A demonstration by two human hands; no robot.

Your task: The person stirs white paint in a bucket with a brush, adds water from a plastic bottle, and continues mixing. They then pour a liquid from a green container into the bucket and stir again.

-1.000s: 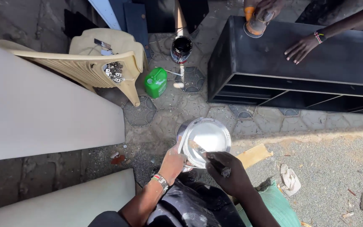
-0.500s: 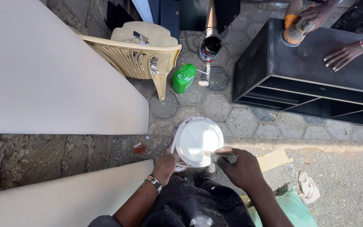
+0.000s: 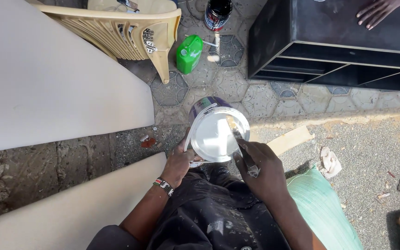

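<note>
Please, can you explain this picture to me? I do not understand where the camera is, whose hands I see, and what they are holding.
The camera sits on a person's head and looks down, so the two arms at the bottom are that person's own. The left hand steadies a round paint can full of white paint. The right hand holds a flat metal tool dipped into it. On the paved ground lie pale boards, a plastic chair, a green jug and a black cabinet. The hand on the cabinet belongs to someone else.

Beige plastic chair (image 3: 130, 32) beside a large pale board (image 3: 47, 88), green jug (image 3: 189, 53) on patterned paving, dark tin (image 3: 218, 13) above it, black shelf unit (image 3: 339, 46), another person's hand (image 3: 377, 11) resting on top, green sack (image 3: 322, 208) on gravel.
</note>
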